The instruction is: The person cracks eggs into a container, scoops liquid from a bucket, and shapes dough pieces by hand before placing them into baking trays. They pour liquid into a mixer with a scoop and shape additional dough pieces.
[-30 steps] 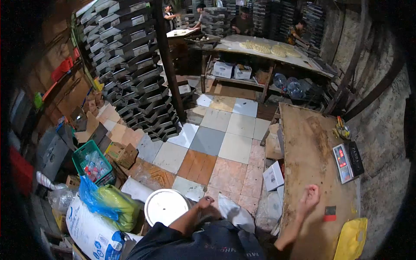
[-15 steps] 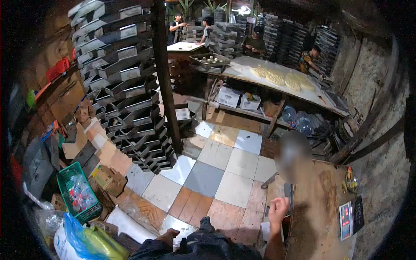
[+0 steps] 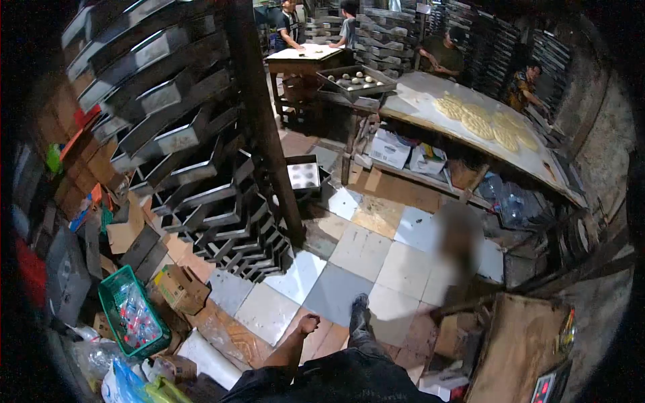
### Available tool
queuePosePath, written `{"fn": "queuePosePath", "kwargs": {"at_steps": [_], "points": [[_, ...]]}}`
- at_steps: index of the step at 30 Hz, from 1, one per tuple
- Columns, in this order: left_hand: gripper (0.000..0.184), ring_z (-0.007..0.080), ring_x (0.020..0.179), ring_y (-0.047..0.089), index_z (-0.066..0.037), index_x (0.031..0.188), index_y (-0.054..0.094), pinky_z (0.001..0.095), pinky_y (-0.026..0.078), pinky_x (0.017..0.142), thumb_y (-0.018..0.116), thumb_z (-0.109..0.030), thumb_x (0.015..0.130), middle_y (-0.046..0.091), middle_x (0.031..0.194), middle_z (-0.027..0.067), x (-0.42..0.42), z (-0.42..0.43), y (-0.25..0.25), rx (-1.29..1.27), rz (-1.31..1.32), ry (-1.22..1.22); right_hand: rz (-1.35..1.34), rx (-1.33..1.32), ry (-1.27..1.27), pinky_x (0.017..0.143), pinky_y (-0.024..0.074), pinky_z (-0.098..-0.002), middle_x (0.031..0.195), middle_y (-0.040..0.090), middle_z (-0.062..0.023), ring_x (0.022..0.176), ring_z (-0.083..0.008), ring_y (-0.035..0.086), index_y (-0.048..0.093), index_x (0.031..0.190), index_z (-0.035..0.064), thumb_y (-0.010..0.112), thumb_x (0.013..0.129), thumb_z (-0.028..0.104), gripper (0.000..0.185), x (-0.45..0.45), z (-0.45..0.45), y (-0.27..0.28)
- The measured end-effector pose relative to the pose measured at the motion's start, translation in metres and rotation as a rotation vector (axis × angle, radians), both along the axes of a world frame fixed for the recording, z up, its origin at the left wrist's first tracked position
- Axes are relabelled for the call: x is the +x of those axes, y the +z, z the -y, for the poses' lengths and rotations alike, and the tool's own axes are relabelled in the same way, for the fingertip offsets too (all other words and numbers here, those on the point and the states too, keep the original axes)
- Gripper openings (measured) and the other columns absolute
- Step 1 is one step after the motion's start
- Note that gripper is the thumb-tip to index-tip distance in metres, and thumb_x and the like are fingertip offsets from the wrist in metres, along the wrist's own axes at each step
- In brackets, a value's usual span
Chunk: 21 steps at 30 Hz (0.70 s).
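My left hand [image 3: 309,324] swings in front of my body above the tiled floor [image 3: 336,289], its fingers curled loosely and nothing visible in them. It touches nothing. A boot [image 3: 360,316] on my stepping foot shows just right of it. My right hand is out of view. Closest on the right stands a wooden table [image 3: 517,342] with a digital scale [image 3: 545,388] at its near edge. To the left of my hand rises a tall stack of metal pans [image 3: 195,195].
A wooden post [image 3: 272,134] stands beside the pans. A green crate [image 3: 127,346] holds plastic bottles, near cardboard boxes [image 3: 181,289]. Ahead, a long table [image 3: 420,91] bears dough pieces [image 3: 480,122] and a tray [image 3: 379,87]. Several people work at the back.
I have moved forward and the view has shifted. My right hand, raised by the wooden table before, has left the view. My left hand has swung forward; one foot has stepped ahead.
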<state>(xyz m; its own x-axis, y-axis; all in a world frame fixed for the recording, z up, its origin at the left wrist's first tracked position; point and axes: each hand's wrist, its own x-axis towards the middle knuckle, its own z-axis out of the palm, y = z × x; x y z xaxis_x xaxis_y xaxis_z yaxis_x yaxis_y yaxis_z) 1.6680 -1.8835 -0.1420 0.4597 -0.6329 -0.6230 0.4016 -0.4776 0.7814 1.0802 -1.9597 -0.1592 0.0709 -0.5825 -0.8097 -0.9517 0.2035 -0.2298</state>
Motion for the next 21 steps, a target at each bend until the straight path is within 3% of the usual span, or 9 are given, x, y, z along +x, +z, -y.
{"fn": "queuePosePath", "kwargs": {"at_steps": [2, 4, 6, 7, 10, 12, 14, 15, 21], "points": [[0.029, 0.0162, 0.064, 0.060, -0.002, 0.104, 0.062, 0.0299, 0.046, 0.051, 0.056, -0.023, 0.084, 0.064, 0.083, 0.0062, 0.026, 0.032, -0.007, 0.069, 0.019, -0.017, 0.010, -0.027, 0.023, 0.060, 0.0487, -0.0395, 0.075, 0.060, -0.0136, 0.069, -0.0235, 0.059, 0.062, 0.090, 0.0013, 0.050, 0.092, 0.029, 0.030, 0.038, 0.058, 0.008], [0.019, 0.0176, 0.061, 0.059, -0.007, 0.089, 0.064, 0.0338, 0.047, 0.051, 0.056, -0.024, 0.087, 0.060, 0.072, 0.0062, 0.062, 0.030, -0.072, -0.195, 0.811, -0.402, 0.038, -0.081, 0.053, 0.060, 0.0489, -0.0397, 0.075, 0.060, -0.0134, 0.068, -0.0237, 0.059, 0.062, 0.091, 0.0015, 0.048, 0.092, 0.029, 0.030, 0.074, 0.127, -0.001], [0.020, 0.0190, 0.059, 0.052, -0.007, 0.064, 0.055, 0.0311, 0.044, 0.055, 0.054, -0.012, 0.083, 0.048, 0.062, 0.0056, 0.080, 0.053, -0.051, 0.405, 0.731, -0.663, 0.064, -0.153, 0.064, 0.060, 0.0490, -0.0399, 0.075, 0.060, -0.0133, 0.067, -0.0239, 0.059, 0.062, 0.092, 0.0018, 0.047, 0.092, 0.029, 0.031, 0.114, 0.206, -0.012], [0.022, 0.0188, 0.062, 0.063, -0.007, 0.078, 0.069, 0.0324, 0.052, 0.056, 0.058, -0.025, 0.084, 0.063, 0.062, 0.0079, 0.095, 0.047, -0.053, 0.530, 0.314, -0.506, 0.079, -0.194, 0.059, 0.060, 0.0491, -0.0400, 0.075, 0.060, -0.0132, 0.067, -0.0240, 0.059, 0.062, 0.092, 0.0019, 0.047, 0.093, 0.029, 0.031, 0.138, 0.248, -0.022], [0.028, 0.0174, 0.051, 0.054, -0.011, 0.066, 0.061, 0.0355, 0.043, 0.046, 0.074, -0.035, 0.071, 0.059, 0.061, 0.0037, 0.120, 0.047, -0.031, 0.220, -0.213, -0.025, 0.111, -0.416, 0.076, 0.060, 0.0494, -0.0404, 0.074, 0.060, -0.0129, 0.066, -0.0243, 0.059, 0.062, 0.094, 0.0023, 0.045, 0.093, 0.030, 0.033, 0.234, 0.390, -0.060], [0.026, 0.0186, 0.052, 0.054, -0.010, 0.069, 0.062, 0.0367, 0.043, 0.046, 0.072, -0.034, 0.074, 0.059, 0.063, 0.0039, 0.137, 0.062, -0.015, 0.269, -0.192, 0.080, 0.112, -1.085, 0.992, 0.049, 0.0467, -0.0424, 0.067, 0.056, -0.0110, 0.049, -0.0249, 0.054, 0.062, 0.085, 0.0033, 0.054, 0.087, 0.018, 0.017, 0.273, 0.510, -0.164], [0.017, 0.0231, 0.068, 0.064, -0.009, 0.092, 0.068, 0.0402, 0.053, 0.062, 0.063, -0.023, 0.083, 0.067, 0.079, 0.0067, 0.153, 0.082, -0.020, 0.186, -0.142, 0.206, 0.483, -0.538, -0.185, 0.045, 0.0453, -0.0397, 0.064, 0.057, -0.0067, 0.054, -0.0203, 0.058, 0.057, 0.072, 0.0052, 0.059, 0.083, 0.016, 0.016, 0.408, 0.556, -0.027], [0.022, 0.0219, 0.057, 0.060, -0.006, 0.077, 0.058, 0.0348, 0.047, 0.048, 0.067, -0.027, 0.079, 0.058, 0.066, 0.0061, 0.154, 0.109, -0.015, 0.197, -0.207, 0.352, 0.703, -0.543, -0.117, 0.050, 0.0474, -0.0393, 0.064, 0.060, -0.0078, 0.057, -0.0225, 0.060, 0.060, 0.074, 0.0034, 0.062, 0.081, 0.019, 0.017, 0.444, 0.589, 0.009], [0.030, 0.0240, 0.071, 0.064, -0.005, 0.083, 0.058, 0.0383, 0.051, 0.054, 0.066, -0.033, 0.075, 0.058, 0.075, 0.0095, 0.196, 0.230, 0.002, 0.601, -0.206, 0.173, 0.546, -0.694, 0.100, 0.061, 0.0502, -0.0354, 0.076, 0.068, -0.0125, 0.066, -0.0227, 0.065, 0.069, 0.090, 0.0040, 0.061, 0.078, 0.022, 0.024, 0.627, 0.710, 0.084]]}}
